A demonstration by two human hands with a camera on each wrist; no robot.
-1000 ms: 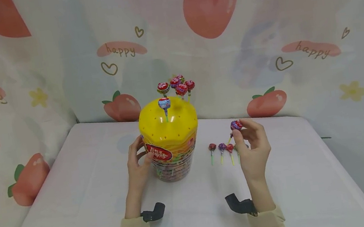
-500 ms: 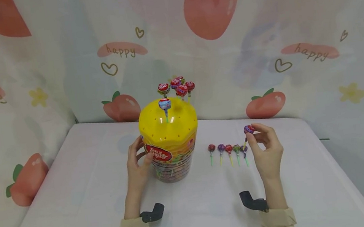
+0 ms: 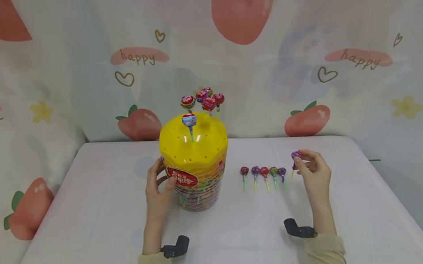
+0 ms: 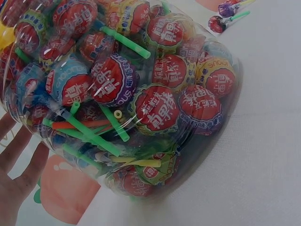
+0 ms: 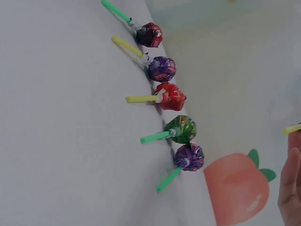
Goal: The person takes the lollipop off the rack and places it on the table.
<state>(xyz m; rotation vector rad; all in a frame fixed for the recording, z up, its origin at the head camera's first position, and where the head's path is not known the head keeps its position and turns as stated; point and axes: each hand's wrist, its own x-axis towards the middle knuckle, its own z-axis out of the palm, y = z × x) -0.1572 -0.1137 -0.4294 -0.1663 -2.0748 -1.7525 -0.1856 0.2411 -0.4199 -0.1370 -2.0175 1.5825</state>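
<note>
My left hand (image 3: 158, 196) holds the left side of a clear tub (image 3: 202, 194) with a yellow lid (image 3: 181, 147), thumb at the front and fingers round the side. Wrapped lollipops fill the tub, as the left wrist view shows close up. To the right, my right hand (image 3: 316, 176) pinches a purple-wrapped lollipop (image 3: 295, 155) by its head, its yellow stick pointing down. Just left of that hand several lollipops lie in a row, from a dark red one (image 3: 244, 170) to a purple one (image 5: 189, 157). In the right wrist view only some fingers (image 5: 289, 183) and the held stick's end show.
Several lollipops stand upright in the lid's holes, a blue one (image 3: 189, 120) nearest and red ones (image 3: 209, 102) towards the back. The white-covered table (image 3: 227, 254) meets a fruit-printed curtain (image 3: 252, 73) behind. Black wrist mounts (image 3: 298, 229) stick inward from both wrists.
My right hand has moved right and lower with the purple lollipop, past the end of the row, uncovering the row's right-hand lollipops. My left hand stays on the tub.
</note>
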